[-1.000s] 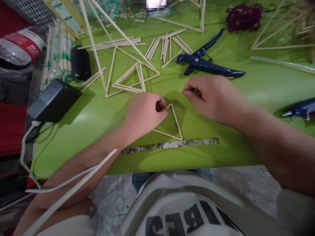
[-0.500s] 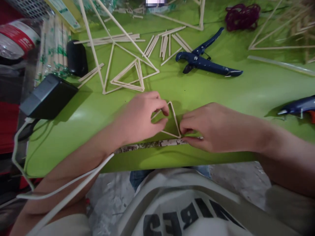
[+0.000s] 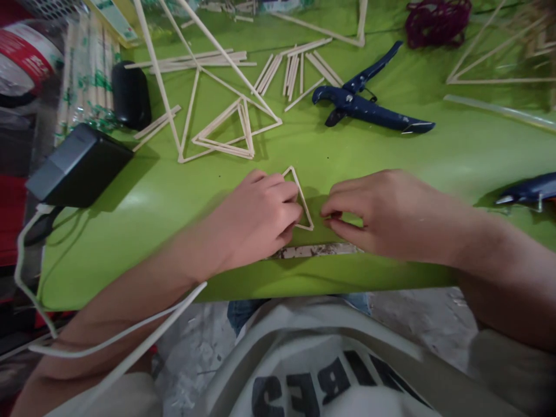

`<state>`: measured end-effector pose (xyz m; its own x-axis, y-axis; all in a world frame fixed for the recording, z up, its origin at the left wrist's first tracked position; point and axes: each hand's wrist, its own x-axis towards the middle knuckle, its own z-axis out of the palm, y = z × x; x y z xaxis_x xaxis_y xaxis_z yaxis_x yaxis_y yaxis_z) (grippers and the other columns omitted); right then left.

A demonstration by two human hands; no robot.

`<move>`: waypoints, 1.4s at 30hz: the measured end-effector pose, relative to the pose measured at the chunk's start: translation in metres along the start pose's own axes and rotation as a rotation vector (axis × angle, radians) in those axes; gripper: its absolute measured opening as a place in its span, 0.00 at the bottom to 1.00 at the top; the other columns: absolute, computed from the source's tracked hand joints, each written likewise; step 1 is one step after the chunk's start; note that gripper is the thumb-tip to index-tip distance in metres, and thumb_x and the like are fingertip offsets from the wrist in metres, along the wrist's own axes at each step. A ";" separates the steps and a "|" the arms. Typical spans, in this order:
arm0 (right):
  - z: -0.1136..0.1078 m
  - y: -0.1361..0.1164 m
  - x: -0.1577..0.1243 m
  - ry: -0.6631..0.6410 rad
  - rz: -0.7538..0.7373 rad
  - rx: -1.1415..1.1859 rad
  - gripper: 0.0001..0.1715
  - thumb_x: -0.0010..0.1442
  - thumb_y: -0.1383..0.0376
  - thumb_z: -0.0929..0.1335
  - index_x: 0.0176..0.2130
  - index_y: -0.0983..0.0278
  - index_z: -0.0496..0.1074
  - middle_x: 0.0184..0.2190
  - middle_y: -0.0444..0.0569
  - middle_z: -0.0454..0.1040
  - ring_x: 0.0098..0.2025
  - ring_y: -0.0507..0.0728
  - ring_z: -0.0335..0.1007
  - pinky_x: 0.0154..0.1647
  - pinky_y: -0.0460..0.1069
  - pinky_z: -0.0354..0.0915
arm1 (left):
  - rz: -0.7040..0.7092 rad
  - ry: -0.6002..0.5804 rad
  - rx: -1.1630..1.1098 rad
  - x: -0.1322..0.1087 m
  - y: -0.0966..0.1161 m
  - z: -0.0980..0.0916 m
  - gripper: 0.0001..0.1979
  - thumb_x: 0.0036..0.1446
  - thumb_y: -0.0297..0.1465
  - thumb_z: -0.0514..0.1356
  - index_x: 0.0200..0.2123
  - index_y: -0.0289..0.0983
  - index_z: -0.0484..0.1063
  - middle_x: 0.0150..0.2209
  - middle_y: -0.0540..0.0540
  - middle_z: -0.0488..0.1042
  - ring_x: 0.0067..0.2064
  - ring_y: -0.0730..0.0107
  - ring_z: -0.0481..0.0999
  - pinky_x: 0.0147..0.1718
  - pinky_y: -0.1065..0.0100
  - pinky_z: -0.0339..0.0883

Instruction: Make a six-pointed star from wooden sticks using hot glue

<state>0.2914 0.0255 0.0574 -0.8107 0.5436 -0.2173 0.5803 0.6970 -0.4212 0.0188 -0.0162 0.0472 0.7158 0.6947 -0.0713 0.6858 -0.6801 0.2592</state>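
Observation:
A small triangle of thin wooden sticks (image 3: 300, 194) lies on the green table (image 3: 391, 156) between my hands. My left hand (image 3: 260, 214) covers its left part, fingers curled onto the sticks. My right hand (image 3: 382, 211) sits just right of the triangle's lower corner, thumb and forefinger pinched together; I cannot make out what they hold. A stained flat strip (image 3: 317, 250) lies along the near table edge under both hands.
Blue cutters (image 3: 369, 110) lie behind my right hand, and a blue glue gun (image 3: 527, 190) at far right. Loose sticks (image 3: 295, 72), larger stick triangles (image 3: 226, 133), a black adapter (image 3: 76, 168) with white cable, a black case (image 3: 130, 95) and maroon yarn (image 3: 436, 23) surround them.
My right hand came down from near the cutters to the triangle's lower right corner. My left hand slid over the triangle, which shifted slightly away from the strip.

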 end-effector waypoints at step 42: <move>0.031 -0.009 0.021 0.135 -0.120 -0.020 0.16 0.82 0.61 0.67 0.54 0.63 0.85 0.49 0.57 0.86 0.40 0.60 0.80 0.38 0.54 0.63 | -0.301 0.693 -0.216 -0.021 -0.046 -0.045 0.09 0.61 0.21 0.67 0.36 0.41 0.83 0.37 0.49 0.83 0.34 0.69 0.76 0.35 0.61 0.68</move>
<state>0.2671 0.0162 0.0294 -0.8573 0.5128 -0.0455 0.4823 0.7693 -0.4190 -0.0336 0.0113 0.0802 0.2095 0.8780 0.4303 0.7455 -0.4282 0.5108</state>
